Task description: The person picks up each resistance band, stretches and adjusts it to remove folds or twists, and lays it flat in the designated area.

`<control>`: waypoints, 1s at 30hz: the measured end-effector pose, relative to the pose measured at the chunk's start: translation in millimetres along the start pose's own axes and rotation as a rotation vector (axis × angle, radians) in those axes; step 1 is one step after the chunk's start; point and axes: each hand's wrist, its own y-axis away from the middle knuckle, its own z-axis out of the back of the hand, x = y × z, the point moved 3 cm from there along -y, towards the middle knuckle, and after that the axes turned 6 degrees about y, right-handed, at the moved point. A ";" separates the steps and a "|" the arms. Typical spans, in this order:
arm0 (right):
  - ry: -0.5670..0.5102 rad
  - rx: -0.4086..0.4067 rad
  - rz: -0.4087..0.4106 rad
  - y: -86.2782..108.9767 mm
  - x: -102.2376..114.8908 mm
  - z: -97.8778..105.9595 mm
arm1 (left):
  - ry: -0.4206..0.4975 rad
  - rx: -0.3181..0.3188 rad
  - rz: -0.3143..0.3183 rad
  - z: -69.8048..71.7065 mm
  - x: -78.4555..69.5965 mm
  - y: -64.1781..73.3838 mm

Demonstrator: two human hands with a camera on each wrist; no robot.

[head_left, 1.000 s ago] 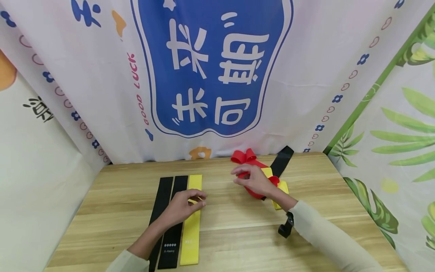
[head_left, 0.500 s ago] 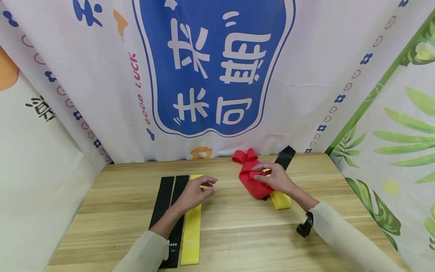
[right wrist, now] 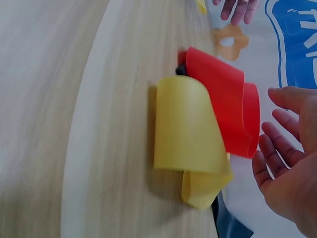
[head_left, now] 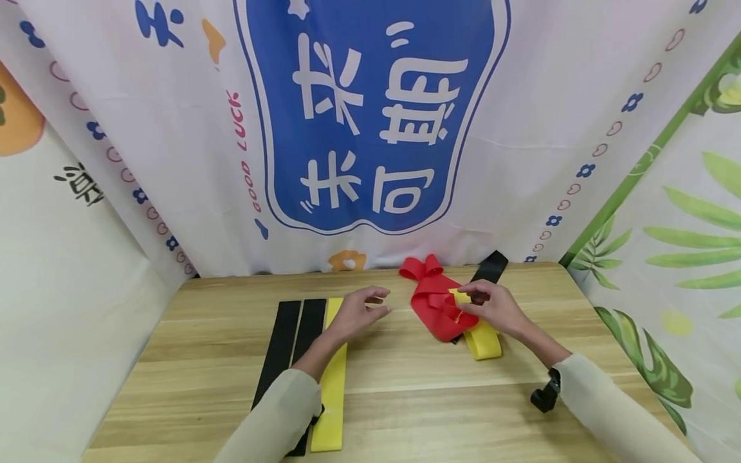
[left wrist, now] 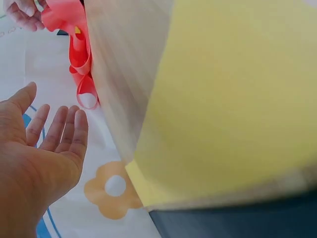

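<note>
Two black resistance bands (head_left: 280, 344) and a yellow resistance band (head_left: 329, 405) lie flat side by side on the left of the table. My left hand (head_left: 357, 313) hovers by the far end of the yellow band, its fingers loosely extended and holding nothing. To the right is a tangled heap with a curled red band (head_left: 442, 321), a folded yellow band (right wrist: 185, 126) and a black band (head_left: 491, 267). Over the heap's right side is my right hand (head_left: 498, 308). In the right wrist view its fingers are spread beside the red loop, with nothing in them.
The wooden table (head_left: 417, 411) ends against a white printed curtain (head_left: 521, 161) at the back. Another curtain with green leaves (head_left: 695, 257) hangs at the right. A black wrist camera (head_left: 545, 392) sits at my right cuff.
Both hands have moved rightward, the right one from over the red band to the heap's right side. The left hand has also moved farther from me, past the flat yellow band.
</note>
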 end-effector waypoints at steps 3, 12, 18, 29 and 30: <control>0.011 0.008 -0.013 2.0 -6.7 1.9 | 0.006 -0.004 0.026 -8.3 3.3 -8.8; 0.038 0.031 -0.014 6.1 -23.6 0.6 | -0.026 -0.026 0.033 -32.2 8.5 -30.4; 0.026 0.040 -0.050 9.0 -30.7 -3.1 | -0.065 -0.050 0.062 -43.2 12.7 -40.2; -0.044 0.029 -0.050 14.6 -37.7 -9.2 | -0.044 -0.072 0.075 -61.3 14.8 -55.2; -0.054 0.026 -0.051 15.1 -37.6 -9.6 | -0.045 -0.077 0.075 -62.5 14.9 -56.5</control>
